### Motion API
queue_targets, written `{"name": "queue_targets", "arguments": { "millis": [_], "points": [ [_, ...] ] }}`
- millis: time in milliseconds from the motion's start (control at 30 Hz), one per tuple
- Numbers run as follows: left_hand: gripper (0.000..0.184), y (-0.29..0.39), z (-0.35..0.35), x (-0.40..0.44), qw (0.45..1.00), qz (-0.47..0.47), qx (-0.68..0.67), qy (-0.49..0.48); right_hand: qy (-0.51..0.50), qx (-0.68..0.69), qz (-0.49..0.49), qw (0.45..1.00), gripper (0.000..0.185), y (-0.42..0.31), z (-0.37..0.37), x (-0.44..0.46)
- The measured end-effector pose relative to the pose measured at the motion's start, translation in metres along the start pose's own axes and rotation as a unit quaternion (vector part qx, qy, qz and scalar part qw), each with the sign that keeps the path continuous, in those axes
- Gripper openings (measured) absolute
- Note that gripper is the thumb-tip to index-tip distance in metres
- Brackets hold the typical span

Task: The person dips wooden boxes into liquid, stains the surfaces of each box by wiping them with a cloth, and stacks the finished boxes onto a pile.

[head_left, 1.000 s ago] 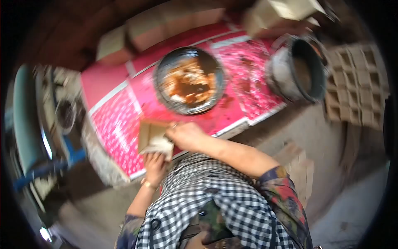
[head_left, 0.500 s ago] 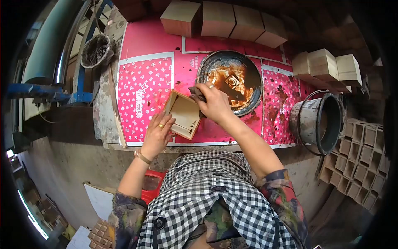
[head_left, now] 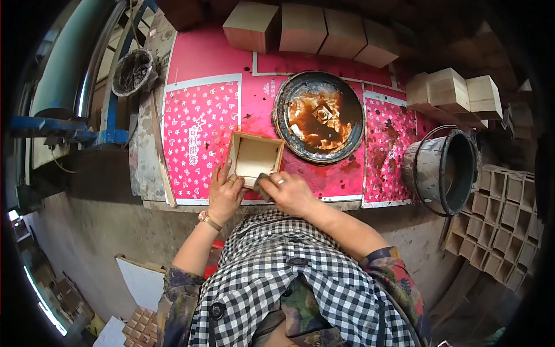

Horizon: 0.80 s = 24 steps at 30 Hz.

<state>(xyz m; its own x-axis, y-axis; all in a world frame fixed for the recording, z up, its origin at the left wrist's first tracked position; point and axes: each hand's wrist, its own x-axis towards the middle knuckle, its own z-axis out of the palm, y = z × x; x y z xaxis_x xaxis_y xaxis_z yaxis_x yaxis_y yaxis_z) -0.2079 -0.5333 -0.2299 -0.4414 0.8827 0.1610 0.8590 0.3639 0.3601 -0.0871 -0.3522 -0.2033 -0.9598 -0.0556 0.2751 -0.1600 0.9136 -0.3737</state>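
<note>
An open-topped wooden box (head_left: 255,152) sits on the pink table covering in front of me, its hollow inside facing up. At its lower left corner, my left hand (head_left: 226,194) grips the wall, fingers bent over the edge. My right hand (head_left: 289,194) is closed on a small dark rag (head_left: 265,186), pressed against the box's near edge at the lower right. Whether it is cloth or sponge is hard to tell. Just beyond the box lies a round dark pan (head_left: 280,118) with brown liquid and a small square piece in it.
Several wooden blocks (head_left: 303,29) line the table's far side, with more pale blocks (head_left: 450,89) at the right. A grey bucket (head_left: 425,165) stands at the right edge. A dark-crusted container (head_left: 134,72) hangs at the left. Stacked box frames (head_left: 500,217) are at the lower right.
The box has turned to sit squarer to me. My right hand with the rag has moved from its upper right edge down to the near edge. My left hand has shifted slightly nearer to me.
</note>
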Motion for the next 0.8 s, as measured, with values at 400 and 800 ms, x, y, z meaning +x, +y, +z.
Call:
{"name": "queue_targets", "arguments": {
  "millis": [400,800],
  "points": [
    [0.043,0.021,-0.005,0.005,1.0,0.018,-0.012,-0.005,0.074,0.033,0.242,0.967,0.034,0.082,-0.024,0.032],
    [0.01,0.022,0.005,0.014,0.998,0.044,-0.037,-0.004,-0.106,-0.054,0.171,0.978,0.022,0.045,-0.007,0.089]
  ]
}}
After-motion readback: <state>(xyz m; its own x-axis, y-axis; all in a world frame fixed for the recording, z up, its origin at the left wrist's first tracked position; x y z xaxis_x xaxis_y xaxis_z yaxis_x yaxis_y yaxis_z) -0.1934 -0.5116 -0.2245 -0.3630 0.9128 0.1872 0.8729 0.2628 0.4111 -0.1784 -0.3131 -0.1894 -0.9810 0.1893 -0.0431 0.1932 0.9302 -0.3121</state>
